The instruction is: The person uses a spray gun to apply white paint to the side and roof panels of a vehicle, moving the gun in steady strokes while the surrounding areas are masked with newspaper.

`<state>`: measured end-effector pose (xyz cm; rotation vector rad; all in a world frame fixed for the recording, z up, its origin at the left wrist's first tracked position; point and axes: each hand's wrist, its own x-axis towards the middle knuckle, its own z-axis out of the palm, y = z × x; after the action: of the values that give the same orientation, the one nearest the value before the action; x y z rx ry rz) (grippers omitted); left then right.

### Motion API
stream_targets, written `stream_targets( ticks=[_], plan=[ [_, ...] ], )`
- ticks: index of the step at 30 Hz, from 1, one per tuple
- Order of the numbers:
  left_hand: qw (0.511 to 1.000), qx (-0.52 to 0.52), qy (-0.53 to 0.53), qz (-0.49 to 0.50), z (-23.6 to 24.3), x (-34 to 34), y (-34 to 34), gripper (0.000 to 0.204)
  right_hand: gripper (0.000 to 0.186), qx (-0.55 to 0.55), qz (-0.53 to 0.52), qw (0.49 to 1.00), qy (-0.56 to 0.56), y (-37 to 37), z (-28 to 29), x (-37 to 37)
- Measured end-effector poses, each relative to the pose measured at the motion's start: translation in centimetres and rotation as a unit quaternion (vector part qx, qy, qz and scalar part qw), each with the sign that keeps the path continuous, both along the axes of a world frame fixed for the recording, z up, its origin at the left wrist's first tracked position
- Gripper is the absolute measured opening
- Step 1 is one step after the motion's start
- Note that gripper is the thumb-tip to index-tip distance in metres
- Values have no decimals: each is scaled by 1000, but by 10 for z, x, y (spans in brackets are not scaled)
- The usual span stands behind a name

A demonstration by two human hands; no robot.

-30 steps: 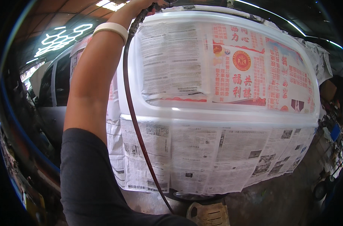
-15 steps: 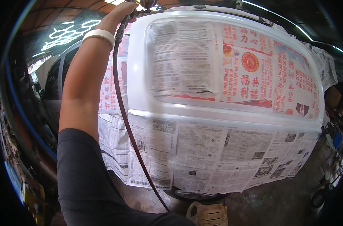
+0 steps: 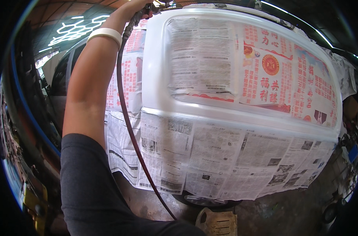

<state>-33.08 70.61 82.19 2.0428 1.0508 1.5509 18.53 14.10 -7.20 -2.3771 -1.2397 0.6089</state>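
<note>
My left hand (image 3: 138, 6), a white band (image 3: 105, 34) on its wrist, is raised at the upper edge. It is closed round a spray gun (image 3: 149, 8), which is partly cut off by that edge. A dark red hose (image 3: 128, 114) hangs from the gun down past my forearm. To the hand's right is a vehicle's glossy white body panel (image 3: 156, 59). Its window area is covered with red-printed paper (image 3: 271, 84) and grey newspaper (image 3: 202, 55). More newspaper sheets (image 3: 214, 157) hang below the panel. My right hand is outside the picture.
Under the hanging newspaper a wheel (image 3: 204, 200) shows. A beige plastic seat (image 3: 220, 223) stands on the concrete floor at the lower edge. A dark-windowed car (image 3: 61, 74) is at the left, behind my arm. Cluttered items line both sides.
My left hand with the spray gun has shifted slightly right and up in the picture. The covered panel also appears farther right, and less of the gun's upper part shows.
</note>
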Motion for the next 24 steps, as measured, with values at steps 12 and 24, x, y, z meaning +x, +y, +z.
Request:
stream_targets(
  ticks=[12, 24],
  plan=[
    [968, -14, 5, 250, -91, -43, -34, 40, 34, 89, 6, 984, 157, -5, -37, 18],
    [992, -65, 34, 100, -146, -17, -92, 37, 34, 39, 88, 995, -25, -29, -42, 11]
  ],
)
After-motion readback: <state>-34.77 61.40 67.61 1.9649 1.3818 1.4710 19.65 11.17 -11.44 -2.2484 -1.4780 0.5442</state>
